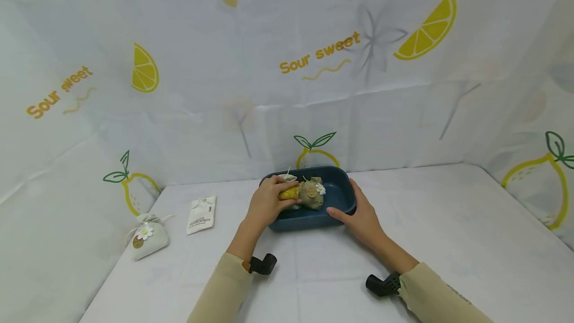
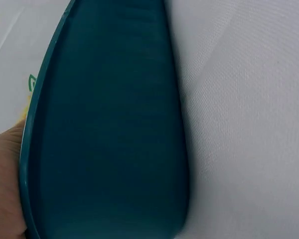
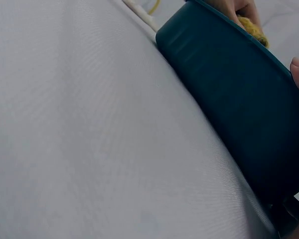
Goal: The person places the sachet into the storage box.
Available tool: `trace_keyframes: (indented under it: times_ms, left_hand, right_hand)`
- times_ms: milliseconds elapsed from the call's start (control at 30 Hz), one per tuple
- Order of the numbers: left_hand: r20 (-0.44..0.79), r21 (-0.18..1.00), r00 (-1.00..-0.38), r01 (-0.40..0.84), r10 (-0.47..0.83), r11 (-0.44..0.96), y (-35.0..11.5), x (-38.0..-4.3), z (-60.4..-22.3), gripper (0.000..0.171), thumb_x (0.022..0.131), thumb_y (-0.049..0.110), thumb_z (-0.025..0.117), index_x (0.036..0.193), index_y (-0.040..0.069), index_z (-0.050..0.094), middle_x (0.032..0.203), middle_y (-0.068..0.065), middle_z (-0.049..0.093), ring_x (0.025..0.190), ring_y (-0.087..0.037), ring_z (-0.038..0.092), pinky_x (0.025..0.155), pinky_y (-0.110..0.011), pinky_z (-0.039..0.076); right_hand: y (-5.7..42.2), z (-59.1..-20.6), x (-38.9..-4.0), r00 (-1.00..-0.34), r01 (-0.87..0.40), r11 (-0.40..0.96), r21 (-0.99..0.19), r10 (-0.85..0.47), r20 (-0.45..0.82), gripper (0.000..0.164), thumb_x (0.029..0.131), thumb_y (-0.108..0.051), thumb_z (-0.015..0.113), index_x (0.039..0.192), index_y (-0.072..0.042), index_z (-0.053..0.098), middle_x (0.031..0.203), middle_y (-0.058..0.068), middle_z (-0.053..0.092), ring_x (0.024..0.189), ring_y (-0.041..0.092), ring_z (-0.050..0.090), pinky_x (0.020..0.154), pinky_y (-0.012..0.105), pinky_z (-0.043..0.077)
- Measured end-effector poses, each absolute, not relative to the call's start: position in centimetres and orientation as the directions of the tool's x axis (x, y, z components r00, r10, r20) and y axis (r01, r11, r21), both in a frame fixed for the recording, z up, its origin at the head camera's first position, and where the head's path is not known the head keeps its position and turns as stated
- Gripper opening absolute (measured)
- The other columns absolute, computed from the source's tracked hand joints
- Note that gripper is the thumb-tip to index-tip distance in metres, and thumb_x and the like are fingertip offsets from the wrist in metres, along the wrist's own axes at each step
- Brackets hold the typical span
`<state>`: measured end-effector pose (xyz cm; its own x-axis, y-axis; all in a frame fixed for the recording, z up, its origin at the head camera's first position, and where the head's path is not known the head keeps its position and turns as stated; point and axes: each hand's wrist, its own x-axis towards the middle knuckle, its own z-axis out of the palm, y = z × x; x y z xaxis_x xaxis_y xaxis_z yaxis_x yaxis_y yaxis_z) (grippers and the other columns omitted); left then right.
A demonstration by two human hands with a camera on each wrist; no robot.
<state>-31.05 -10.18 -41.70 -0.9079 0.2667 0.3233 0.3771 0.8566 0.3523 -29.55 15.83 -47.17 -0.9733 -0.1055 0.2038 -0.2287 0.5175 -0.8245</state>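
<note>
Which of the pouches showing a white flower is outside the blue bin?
The pale pouch lying on the table at the left; the other, the tan pouch, sits inside the blue bin.

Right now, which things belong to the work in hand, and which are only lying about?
In the work:
Left hand, holding yellow bundle
Right hand, gripping blue bin
Brown pouch, inside the bin

Apparently lying about:
Grey pouch
White printed packet

The left hand [image 1: 268,197] partly hides the yellow item [image 1: 290,193].
</note>
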Motion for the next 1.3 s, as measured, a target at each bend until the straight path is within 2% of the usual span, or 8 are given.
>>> trace_keyframes:
  times_ms: [133,267,500,600,733,833,933,1300]
  left_hand:
    - [0.22,0.319,-0.934,0.343,0.283,0.883,-10.1,-31.4,-41.6,0.058,0.09,0.049,0.071,0.143,0.029,0.059,0.139,-0.006,0.06,0.125,-0.03,0.057,0.1,-0.05,0.053]
    - [0.091,0.279,-0.948,0.319,0.306,0.906,-9.8,-31.7,-41.3,0.068,0.092,0.058,0.064,0.153,0.03,0.047,0.155,-0.005,0.048,0.142,-0.032,0.046,0.109,-0.057,0.046]
    - [-0.021,0.226,-0.939,0.33,0.343,0.917,-9.3,-32.0,-40.8,0.076,0.095,0.066,0.054,0.158,0.029,0.035,0.164,-0.008,0.032,0.152,-0.035,0.031,0.119,-0.059,0.034]
    - [-0.087,0.237,-0.936,0.314,0.342,0.919,-9.1,-32.4,-40.6,0.073,0.099,0.064,0.049,0.161,0.03,0.029,0.168,-0.008,0.023,0.155,-0.035,0.022,0.124,-0.058,0.025]
    - [-0.195,0.328,-0.912,0.286,0.36,0.901,-9.4,-32.5,-40.1,0.06,0.106,0.045,0.034,0.163,0.029,0.02,0.172,-0.006,0.009,0.159,-0.035,0.008,0.126,-0.06,0.015]
    - [-0.236,0.37,-0.89,0.29,0.391,0.883,-9.9,-32.3,-39.6,0.064,0.102,0.029,0.038,0.164,0.026,0.019,0.172,-0.008,0.006,0.159,-0.038,0.004,0.126,-0.062,0.012]
    - [-0.24,0.333,-0.878,0.327,0.414,0.885,-10.1,-32.3,-39.4,0.07,0.101,0.022,0.049,0.164,0.024,0.019,0.172,-0.009,0.008,0.158,-0.039,0.007,0.125,-0.063,0.015]
    - [-0.149,0.34,-0.91,0.319,0.386,0.885,-9.9,-32.2,-40.2,0.08,0.095,0.019,0.072,0.161,0.029,0.028,0.171,-0.006,0.018,0.158,-0.037,0.015,0.123,-0.06,0.027]
  right_hand:
    - [15.8,-47.1,-29.5,-0.972,-0.233,0.515,-0.825,-0.105,0.209,0.104,0.089,-0.048,0.074,0.163,-0.009,0.012,0.169,0.02,0.018,0.155,0.043,0.021,0.121,0.065,0.025]
    - [15.9,-47.1,-29.5,-0.973,-0.231,0.521,-0.821,-0.107,0.206,0.104,0.089,-0.048,0.073,0.164,-0.01,0.011,0.169,0.02,0.018,0.154,0.044,0.021,0.12,0.065,0.025]
    - [15.9,-47.1,-29.9,-0.972,-0.235,0.531,-0.814,-0.104,0.212,0.106,0.088,-0.049,0.074,0.164,-0.009,0.011,0.169,0.02,0.018,0.155,0.043,0.021,0.121,0.064,0.025]
    - [16.0,-47.1,-30.0,-0.97,-0.241,0.53,-0.813,-0.107,0.217,0.105,0.088,-0.048,0.074,0.164,-0.009,0.011,0.169,0.021,0.018,0.154,0.044,0.021,0.121,0.065,0.025]
    - [16.0,-47.2,-29.8,-0.97,-0.24,0.53,-0.813,-0.111,0.214,0.105,0.089,-0.048,0.074,0.164,-0.01,0.011,0.168,0.021,0.019,0.154,0.045,0.022,0.119,0.066,0.026]
    - [15.8,-47.3,-29.7,-0.971,-0.238,0.529,-0.814,-0.112,0.211,0.104,0.088,-0.047,0.074,0.164,-0.011,0.012,0.168,0.02,0.019,0.153,0.045,0.023,0.119,0.067,0.027]
    - [15.7,-47.2,-29.7,-0.971,-0.238,0.525,-0.817,-0.114,0.209,0.105,0.088,-0.047,0.074,0.164,-0.011,0.011,0.169,0.02,0.019,0.153,0.045,0.023,0.119,0.067,0.027]
    - [15.8,-46.8,-29.4,-0.973,-0.231,0.538,-0.811,-0.117,0.2,0.103,0.09,-0.047,0.073,0.164,-0.012,0.009,0.169,0.022,0.017,0.153,0.046,0.021,0.118,0.068,0.026]
